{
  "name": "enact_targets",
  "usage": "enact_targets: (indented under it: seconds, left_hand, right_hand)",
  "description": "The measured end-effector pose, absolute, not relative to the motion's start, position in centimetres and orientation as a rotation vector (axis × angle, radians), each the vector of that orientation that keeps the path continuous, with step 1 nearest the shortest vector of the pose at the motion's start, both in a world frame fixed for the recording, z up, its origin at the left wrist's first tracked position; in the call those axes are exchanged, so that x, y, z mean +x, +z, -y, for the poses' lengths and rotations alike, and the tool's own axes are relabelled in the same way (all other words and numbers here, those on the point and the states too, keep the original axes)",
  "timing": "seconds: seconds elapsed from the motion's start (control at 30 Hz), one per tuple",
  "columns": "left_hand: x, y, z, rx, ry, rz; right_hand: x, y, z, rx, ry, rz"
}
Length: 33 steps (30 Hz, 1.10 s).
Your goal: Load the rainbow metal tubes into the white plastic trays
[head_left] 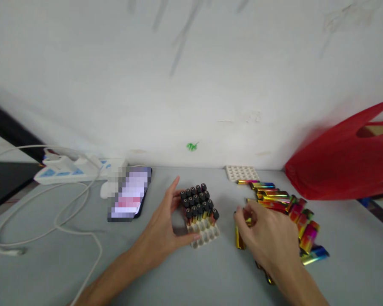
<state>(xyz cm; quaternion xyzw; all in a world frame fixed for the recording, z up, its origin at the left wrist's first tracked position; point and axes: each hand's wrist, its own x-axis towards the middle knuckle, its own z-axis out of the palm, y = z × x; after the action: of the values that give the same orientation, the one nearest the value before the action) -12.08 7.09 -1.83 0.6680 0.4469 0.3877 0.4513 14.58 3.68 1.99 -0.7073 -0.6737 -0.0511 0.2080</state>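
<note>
The left hand grips the white tray; a steady hold should help. The right hand bends over a gold tube, but I cannot tell if it grips it. Lifting straight up looks best. Between the hands, the counter gives room. Shiny tubes crowd the right hand's outer side.

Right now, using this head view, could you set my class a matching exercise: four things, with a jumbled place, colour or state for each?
1. Left hand
2. Phone
3. Bag
4. Right hand

A. Red, on the far right
B. At a shiny gold piece
C. Against the partly filled tray
D. Screen lit, near the power strip

Pairs: 1-C, 2-D, 3-A, 4-B
</note>
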Motion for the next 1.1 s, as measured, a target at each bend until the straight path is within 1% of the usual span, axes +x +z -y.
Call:
enact_targets:
  seconds: [0.07, 0.13, 0.47, 0.73, 0.97, 1.03, 1.1]
  left_hand:
    - [-12.1, -1.9, -7.2, 1.654, 0.958, -1.1]
    - [-12.1, -1.9, -7.2, 1.656, 0.957, -1.1]
    - [-12.2, -1.8, -7.3, 1.666, 0.939, -1.129]
    - [-12.3, -1.9, -7.5, 1.681, 0.934, -1.121]
    - [-12.4, -2.3, -7.5, 1.702, 0.939, -1.118]
    - [-12.4, -2.4, -7.5, 1.702, 0.942, -1.113]
    - [-12.4, -2.5, -7.5, 1.708, 0.943, -1.103]
  right_hand:
    - [14.8, 1.7, -3.8, -2.117, -0.296, 1.919]
    - [14.9, 1.5, -3.7, -2.209, -0.35, 1.97]
    - [13.7, 1.1, -3.4, -2.251, -0.319, 2.047]
    - [12.9, 1.0, -3.4, -2.104, 0.106, 2.004]
    - [13.2, 3.4, -2.9, -1.48, 0.818, 1.805]
    - [13.1, 3.7, -2.4, -1.334, 0.848, 1.788]
    - [12.8, 3.6, -2.0, -1.242, 0.692, 1.802]
